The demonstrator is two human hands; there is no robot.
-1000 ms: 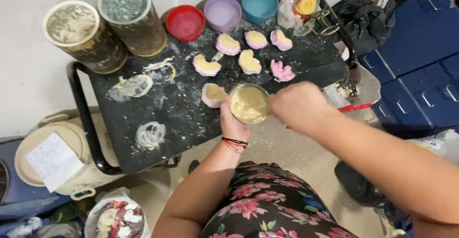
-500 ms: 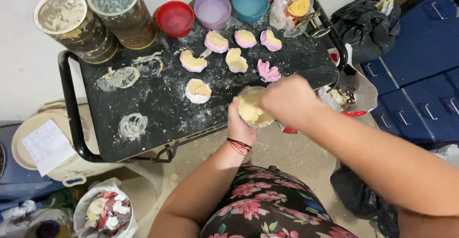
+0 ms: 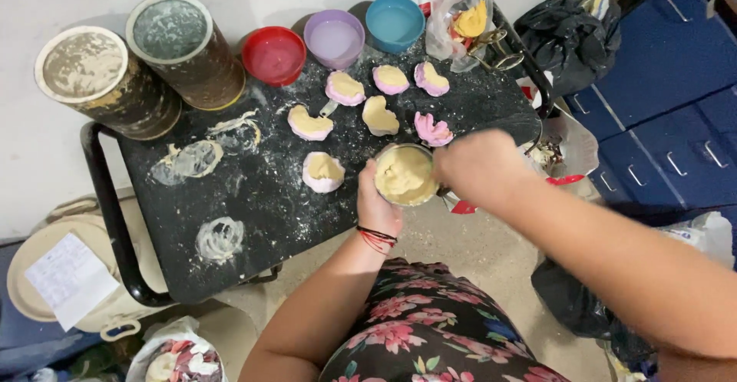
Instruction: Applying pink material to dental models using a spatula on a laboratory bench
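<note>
My left hand [image 3: 375,204] grips a small round cup [image 3: 405,175] filled with pale yellow paste, held over the front edge of a black tray table [image 3: 253,205]. My right hand [image 3: 480,168] is closed at the cup's right rim; what it holds is hidden. Several pink moulds filled with the same paste lie on the table, among them one just left of the cup [image 3: 322,171] and one flower-shaped [image 3: 432,130]. White powder and dried paste rings [image 3: 220,238] mark the black surface.
Two tall paste-smeared tins [image 3: 100,79] [image 3: 183,44] stand at the table's back left. Red [image 3: 274,53], purple [image 3: 334,38] and blue [image 3: 394,23] bowls line the back edge. A plastic bag [image 3: 461,23] sits back right, blue drawers [image 3: 675,121] stand at right.
Both hands and the cup stayed together at the table's front edge. The head view shifted, so the table sits slightly differently in frame.
</note>
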